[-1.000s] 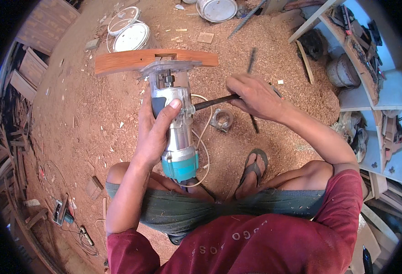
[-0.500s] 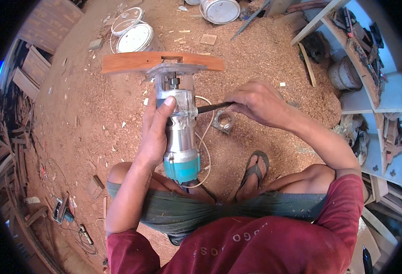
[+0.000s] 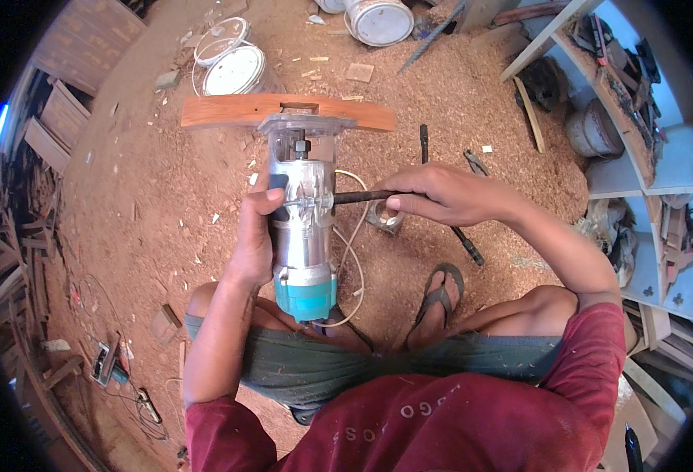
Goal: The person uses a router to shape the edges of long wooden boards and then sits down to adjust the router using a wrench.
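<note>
My left hand (image 3: 255, 228) grips a silver and teal trim router (image 3: 305, 236) upright in the picture, thumb on its side by the clamp. Its clear base (image 3: 308, 123) is against a curved orange-brown wooden piece (image 3: 220, 111) with a cut-out slot. My right hand (image 3: 456, 195) holds a dark three-armed socket wrench (image 3: 362, 197), thumb below and fingers over it. One arm of the wrench meets the clamp bolt on the router's right side; the other two stick out above and below my hand. The wrench's centre is hidden by my fingers.
Pliers (image 3: 475, 162) and a clear ring-shaped part (image 3: 383, 218) lie on the sawdust-covered floor. A pale cord (image 3: 354, 244) loops beside the router. White buckets (image 3: 234, 72) stand beyond the wood. Shelves with tools (image 3: 637, 149) are at right, scrap wood (image 3: 16, 267) at left.
The wrench has turned, so its two other arms now show. My right hand has moved slightly down and flattened over it. My left thumb has shifted lower on the router.
</note>
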Demonstrator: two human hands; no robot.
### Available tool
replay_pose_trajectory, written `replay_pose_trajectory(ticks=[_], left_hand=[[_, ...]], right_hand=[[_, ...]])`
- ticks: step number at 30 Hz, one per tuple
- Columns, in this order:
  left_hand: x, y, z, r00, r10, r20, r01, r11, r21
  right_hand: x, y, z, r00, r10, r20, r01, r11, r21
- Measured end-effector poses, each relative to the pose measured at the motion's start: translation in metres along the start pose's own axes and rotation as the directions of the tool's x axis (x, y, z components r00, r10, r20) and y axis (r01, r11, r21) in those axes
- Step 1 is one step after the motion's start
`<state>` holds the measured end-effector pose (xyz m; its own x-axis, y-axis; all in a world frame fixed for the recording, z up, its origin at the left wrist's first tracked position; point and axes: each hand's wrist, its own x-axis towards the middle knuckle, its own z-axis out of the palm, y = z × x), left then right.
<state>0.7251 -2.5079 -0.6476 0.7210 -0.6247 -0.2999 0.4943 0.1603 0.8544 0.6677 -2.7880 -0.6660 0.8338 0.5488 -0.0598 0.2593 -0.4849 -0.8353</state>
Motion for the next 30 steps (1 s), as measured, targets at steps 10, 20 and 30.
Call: replay_pose_trajectory(ticks=[10, 20, 30], left_hand=[[-0.001, 0.002, 0.001, 0.999, 0.052, 0.012, -0.053, 0.986, 0.155], [0.011, -0.008, 0.007, 0.994, 0.017, -0.112, -0.002, 0.991, 0.131], [0.019, -0.013, 0.021, 0.946, -0.056, -0.320, 0.127, 0.970, 0.207]], right_hand=[[-0.009, -0.002, 0.001, 0.966, -0.134, -0.220, 0.076, 0.965, -0.252], [-0.014, 0.008, 0.011, 0.883, -0.181, -0.433, -0.133, 0.788, -0.601], [0.001, 0.003, 0.011, 0.922, -0.110, -0.371, -0.145, 0.792, -0.594]])
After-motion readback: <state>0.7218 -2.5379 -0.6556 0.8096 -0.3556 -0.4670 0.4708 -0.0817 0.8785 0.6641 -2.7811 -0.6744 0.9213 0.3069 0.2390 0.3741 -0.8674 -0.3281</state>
